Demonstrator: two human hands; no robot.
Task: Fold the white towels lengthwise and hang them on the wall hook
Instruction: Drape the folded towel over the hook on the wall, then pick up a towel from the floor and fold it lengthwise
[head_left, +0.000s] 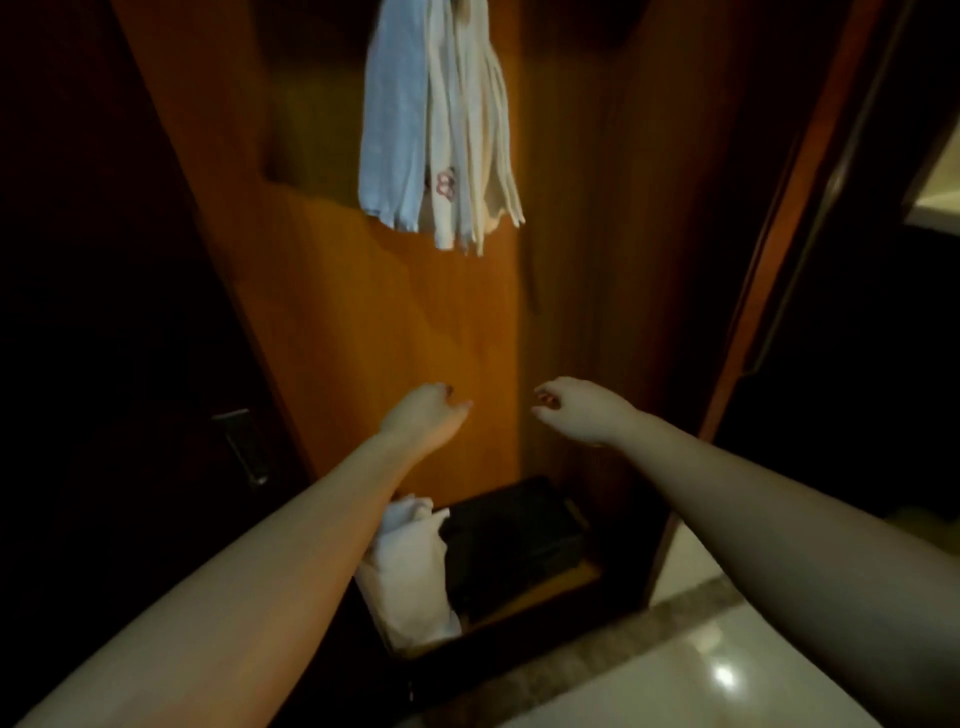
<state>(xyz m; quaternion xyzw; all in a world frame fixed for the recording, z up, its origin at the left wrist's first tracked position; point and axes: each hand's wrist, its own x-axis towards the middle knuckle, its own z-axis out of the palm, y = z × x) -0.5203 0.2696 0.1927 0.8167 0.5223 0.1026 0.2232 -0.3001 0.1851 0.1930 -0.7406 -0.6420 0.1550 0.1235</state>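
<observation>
Head view of a dim wooden alcove, read left to right. At far left a dark door carries a metal handle (241, 444). The left hand (423, 415) reaches forward at mid-height with fingers loosely curled and holds nothing. Below its forearm, a crumpled white towel (410, 571) lies in the left part of a low dark-lined box (519, 540) on the floor, presumably the stock waiting to be folded. High above, a bundle of hung towels (436, 130) drapes down the orange wood panel (337, 312): a pale blue one at left, white and cream strips at right, one showing a small pink motif. Their narrow, long fall suggests lengthwise folding, which lets several share one hook; the hook itself lies above the frame edge and is not seen. The right hand (571, 408), just right of the left and apart from it, is likewise relaxed and empty. Both hands hang between bundle and box, so the next towel is judged not yet picked up. At near right lies a glossy tiled floor (727, 675).
</observation>
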